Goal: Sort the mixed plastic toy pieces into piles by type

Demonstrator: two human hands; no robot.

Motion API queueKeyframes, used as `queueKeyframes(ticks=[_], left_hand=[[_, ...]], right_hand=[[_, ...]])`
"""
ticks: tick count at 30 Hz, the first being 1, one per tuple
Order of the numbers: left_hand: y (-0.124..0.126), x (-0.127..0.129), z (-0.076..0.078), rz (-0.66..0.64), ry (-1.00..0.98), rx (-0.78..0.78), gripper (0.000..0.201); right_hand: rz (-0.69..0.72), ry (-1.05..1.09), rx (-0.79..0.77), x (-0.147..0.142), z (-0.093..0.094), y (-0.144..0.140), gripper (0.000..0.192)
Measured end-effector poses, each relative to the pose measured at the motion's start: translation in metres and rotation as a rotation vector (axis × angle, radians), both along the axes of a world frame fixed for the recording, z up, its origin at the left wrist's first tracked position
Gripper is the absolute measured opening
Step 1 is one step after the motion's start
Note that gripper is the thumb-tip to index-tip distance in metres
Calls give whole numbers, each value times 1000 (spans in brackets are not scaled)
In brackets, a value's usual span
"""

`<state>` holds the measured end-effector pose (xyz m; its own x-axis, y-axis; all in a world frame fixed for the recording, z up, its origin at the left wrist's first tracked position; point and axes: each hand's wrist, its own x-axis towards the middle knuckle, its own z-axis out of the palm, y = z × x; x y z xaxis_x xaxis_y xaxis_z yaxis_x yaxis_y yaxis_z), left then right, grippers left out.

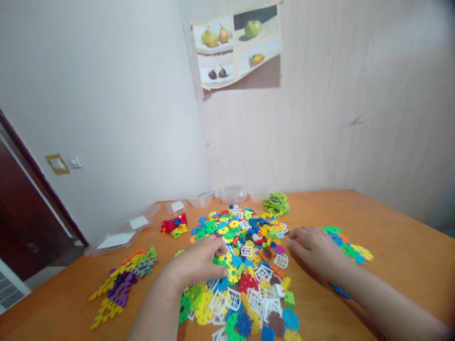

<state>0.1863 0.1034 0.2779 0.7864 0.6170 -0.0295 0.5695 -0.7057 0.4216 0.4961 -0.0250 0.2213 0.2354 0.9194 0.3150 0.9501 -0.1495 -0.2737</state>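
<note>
A wide heap of coloured plastic snowflake pieces (249, 265) covers the middle of the wooden table (391, 222). My left hand (199, 260) rests palm down on the heap's left side, fingers curled over green and yellow pieces. My right hand (314, 248) lies flat at the heap's right edge, fingertips touching pieces near a white lattice piece (281, 260). Whether either hand grips a piece is hidden by the fingers.
A joined yellow, purple and orange flat build (121, 284) lies at the left. Red pieces (173, 224) and a green stack (276, 203) sit farther back. Clear plastic tubs (232, 193) and lids (117, 237) line the wall. More joined pieces (350, 246) lie behind my right hand.
</note>
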Motion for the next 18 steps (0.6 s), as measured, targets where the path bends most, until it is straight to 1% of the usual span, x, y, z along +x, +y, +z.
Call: queueKeyframes(ticks=[3,7,12,15,18], left_hand=[[-4,2,2,-2,67,53,31],[-2,5,-1,6,87,62,21],[5,9,-11,21,-43,131,8],[4,13,-14,16,-93,125,11],[-1,17,-12,-31,-102,108,18]], right_hand=[[25,12,27,-1,-2,1,30],[17,47,16,0,-4,2,30],[26,75,24,-4,0,0,30],[27,100,49,-9,3,-2,30],[53,127,87,-15,5,-4,29]])
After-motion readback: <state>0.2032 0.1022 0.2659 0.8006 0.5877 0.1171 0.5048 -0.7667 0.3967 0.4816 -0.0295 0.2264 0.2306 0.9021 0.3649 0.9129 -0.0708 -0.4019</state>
